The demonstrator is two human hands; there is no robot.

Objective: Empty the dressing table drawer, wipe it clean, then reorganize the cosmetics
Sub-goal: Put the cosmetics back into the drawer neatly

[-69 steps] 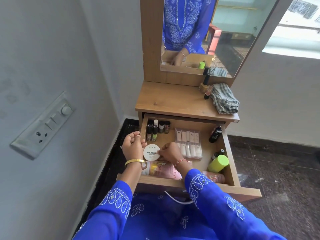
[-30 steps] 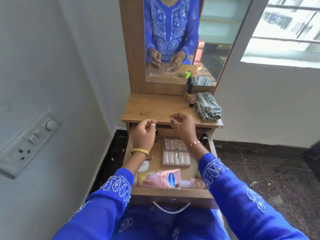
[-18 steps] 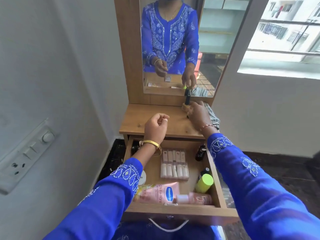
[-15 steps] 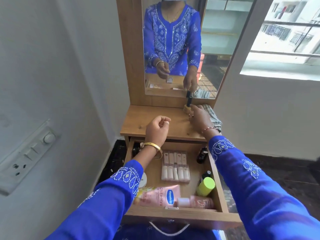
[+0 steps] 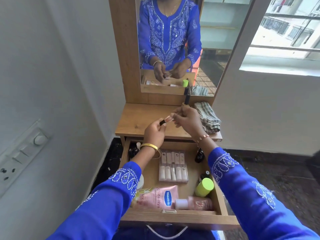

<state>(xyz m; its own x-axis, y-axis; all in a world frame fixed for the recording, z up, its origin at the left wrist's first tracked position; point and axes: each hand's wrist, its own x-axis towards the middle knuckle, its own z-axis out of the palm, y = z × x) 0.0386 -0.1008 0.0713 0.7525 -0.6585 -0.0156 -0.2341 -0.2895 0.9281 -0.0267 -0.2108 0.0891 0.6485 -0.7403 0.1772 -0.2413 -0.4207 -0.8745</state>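
Lip-gloss tube [image 5: 46,119] newly raised — both hands

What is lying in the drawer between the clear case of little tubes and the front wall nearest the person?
In the head view, a pink Vaseline lotion tube and a smaller pink bottle lie between the clear case and the drawer's front wall.
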